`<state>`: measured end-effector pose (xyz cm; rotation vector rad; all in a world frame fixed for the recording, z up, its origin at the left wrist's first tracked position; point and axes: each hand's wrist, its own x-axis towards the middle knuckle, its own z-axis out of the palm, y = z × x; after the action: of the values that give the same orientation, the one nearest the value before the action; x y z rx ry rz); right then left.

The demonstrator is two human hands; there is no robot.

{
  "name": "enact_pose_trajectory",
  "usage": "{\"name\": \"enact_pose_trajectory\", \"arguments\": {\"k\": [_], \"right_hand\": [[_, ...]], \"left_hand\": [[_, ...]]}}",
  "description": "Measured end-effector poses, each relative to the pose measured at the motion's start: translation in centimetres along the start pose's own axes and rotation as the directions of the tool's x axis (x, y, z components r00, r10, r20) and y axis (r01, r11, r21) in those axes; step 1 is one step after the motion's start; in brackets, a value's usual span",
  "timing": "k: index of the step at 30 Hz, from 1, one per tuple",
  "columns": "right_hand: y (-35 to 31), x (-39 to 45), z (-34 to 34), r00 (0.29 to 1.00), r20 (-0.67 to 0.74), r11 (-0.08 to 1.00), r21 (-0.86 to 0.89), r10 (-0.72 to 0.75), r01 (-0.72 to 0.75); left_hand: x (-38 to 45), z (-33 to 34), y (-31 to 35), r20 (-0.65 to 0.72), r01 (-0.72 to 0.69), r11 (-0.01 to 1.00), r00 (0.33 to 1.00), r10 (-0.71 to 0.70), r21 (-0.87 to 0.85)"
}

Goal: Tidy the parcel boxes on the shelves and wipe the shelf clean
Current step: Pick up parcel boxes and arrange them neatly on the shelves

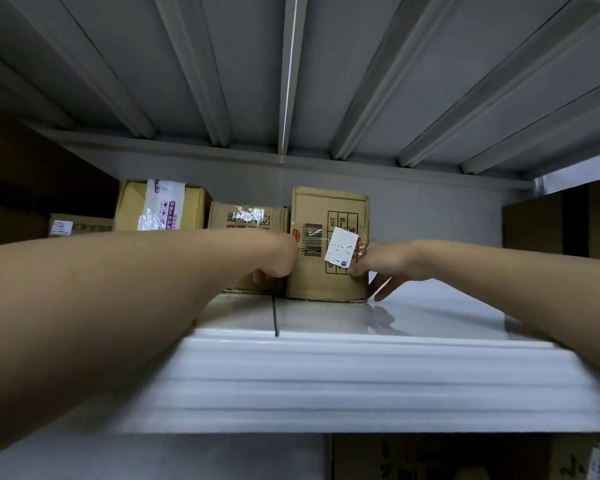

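The white, shiny metal shelf [430, 320] has a thick front lip with long ridges running side to side. A dark seam splits its top into two plates. Two bare arms reach in over the lip.

The tall brown cardboard box [328, 244] stands upright near the middle of the shelf, its long side going up and down. Its printed face with a barcode and a white paper label [342, 247] points out toward the person. The left hand [274, 261] is curled and pressed to the box's left side. The right hand [385, 265] is on the right side, with its thumb on the front face by the label and its fingers spread down to the shelf. Both hands squeeze the box between them.

Just left of it, touching, sits a shorter brown box with crinkly clear tape [248, 216]. Further left is a yellowish box with a white and purple tape strip [163, 206], then a low flat box with a small white label [78, 225].

Behind them is a plain grey back wall [430, 209]. Overhead, the grey ribbed underside of the next shelf [291, 64] fans out.
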<state>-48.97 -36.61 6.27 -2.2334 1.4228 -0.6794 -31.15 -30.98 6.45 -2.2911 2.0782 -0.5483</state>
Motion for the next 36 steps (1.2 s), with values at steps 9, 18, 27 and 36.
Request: {"name": "enact_pose_trajectory", "arguments": {"k": [9,18,27,36], "right_hand": [[0.5,0.3,2.4,0.940,-0.341,0.999,0.045,0.024,-0.009],[0.3,-1.2,2.8,0.960,-0.276,0.997,-0.073,-0.056,0.037],[1.2,-0.3,2.5,0.980,-0.197,0.998,-0.064,-0.032,0.020],[0.6,-1.6,1.4,0.997,-0.074,0.982,-0.188,-0.009,-0.005]], "left_hand": [[-0.6,0.6,1.1,0.194,-0.033,0.992,0.981,0.008,0.123],[-0.7,0.9,0.9,0.215,-0.103,0.990,0.973,0.079,0.099],[-0.1,1.1,1.0,0.183,-0.112,0.993,0.978,0.103,0.037],[-0.5,1.1,0.6,0.198,-0.106,0.993,0.976,0.093,0.055]]}}
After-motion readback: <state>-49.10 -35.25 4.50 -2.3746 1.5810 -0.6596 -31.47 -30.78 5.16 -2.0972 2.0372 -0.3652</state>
